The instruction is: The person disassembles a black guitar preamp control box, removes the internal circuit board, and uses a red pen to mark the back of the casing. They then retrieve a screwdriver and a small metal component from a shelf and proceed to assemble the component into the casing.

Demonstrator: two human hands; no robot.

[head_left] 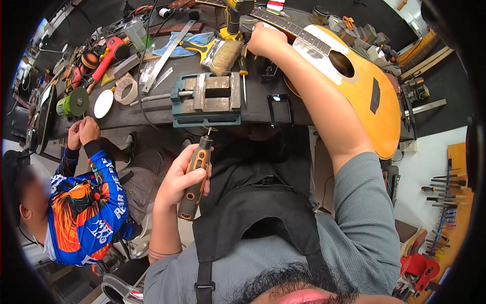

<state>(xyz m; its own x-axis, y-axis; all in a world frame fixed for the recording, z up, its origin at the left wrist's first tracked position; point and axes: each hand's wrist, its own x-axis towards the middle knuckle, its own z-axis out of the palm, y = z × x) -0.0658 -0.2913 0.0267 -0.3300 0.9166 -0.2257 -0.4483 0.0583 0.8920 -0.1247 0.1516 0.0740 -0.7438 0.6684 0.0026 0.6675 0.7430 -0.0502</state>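
Observation:
My left hand [183,175] is wrapped round an orange and black rotary tool [196,175], held upright in front of the bench. A small round disc at its tip sits just off the near edge of a drill-press vise [216,99]. Across the bench reaches my right hand [267,40], by the neck of an acoustic guitar [372,96]. Its fingers look curled; what they hold, if anything, is hidden. White sheets partly cover the guitar's top. Beside that hand are a paintbrush [223,55], a yellow drill [233,23] and a screwdriver [243,73].
On the bench's left lie a steel ruler [169,55], a tape roll [125,89], a white disc [104,104] and a red power tool [109,58]. A co-worker [86,197] sits at the left, both hands near a green grinder [73,104]. Files hang on a right-hand board [460,187].

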